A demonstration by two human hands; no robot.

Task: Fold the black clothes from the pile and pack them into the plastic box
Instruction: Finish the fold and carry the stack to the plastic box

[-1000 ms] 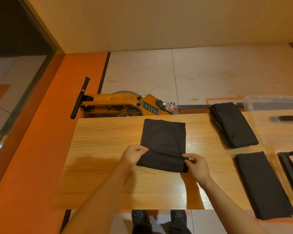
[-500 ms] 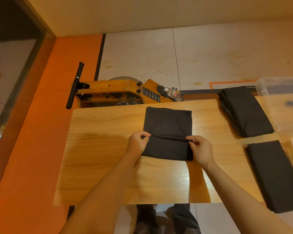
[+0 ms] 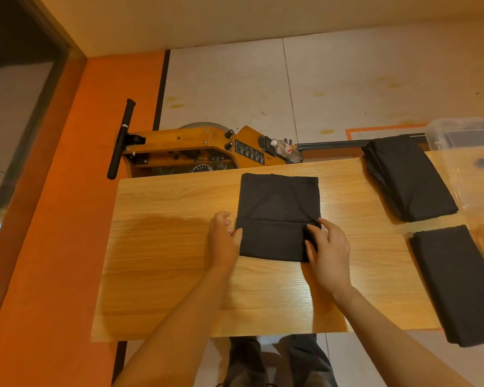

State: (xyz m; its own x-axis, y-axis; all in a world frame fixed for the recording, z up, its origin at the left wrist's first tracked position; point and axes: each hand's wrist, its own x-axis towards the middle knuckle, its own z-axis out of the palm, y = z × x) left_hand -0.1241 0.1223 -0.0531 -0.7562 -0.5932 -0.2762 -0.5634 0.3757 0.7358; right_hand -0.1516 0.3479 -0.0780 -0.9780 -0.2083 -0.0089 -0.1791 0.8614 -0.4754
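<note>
Black folded cloth [image 3: 277, 216] lies between both hands' fingers [image 3: 313, 233]

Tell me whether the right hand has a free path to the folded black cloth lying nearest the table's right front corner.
Probably yes. Only bare table lies between the right hand and that folded cloth, but the hand is now gripping the middle cloth and must release it first.
</note>
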